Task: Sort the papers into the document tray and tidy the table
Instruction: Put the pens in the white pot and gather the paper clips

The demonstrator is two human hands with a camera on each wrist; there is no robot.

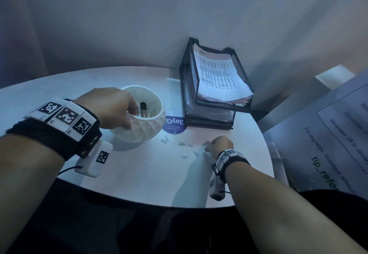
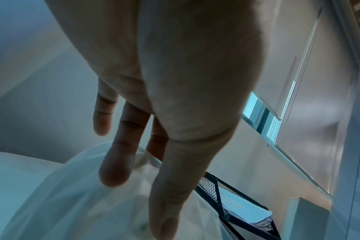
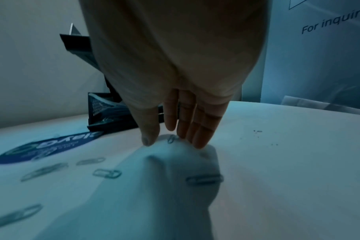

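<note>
Closest to you, your right hand (image 1: 219, 146) was down on the white table (image 1: 139, 184) with its fingertips (image 3: 199, 142) and thumb closing on one paper clip (image 3: 170, 138), the other paper clips (image 1: 184, 150) scattered just left of it. A bit further out, your left hand (image 1: 111, 108) gripped the rim of the white faceted cup (image 1: 145, 126), which had a marker (image 1: 142, 109) inside. Furthest back, the papers (image 1: 219, 72) sat stacked in the black mesh document tray (image 1: 189, 78) against the wall.
</note>
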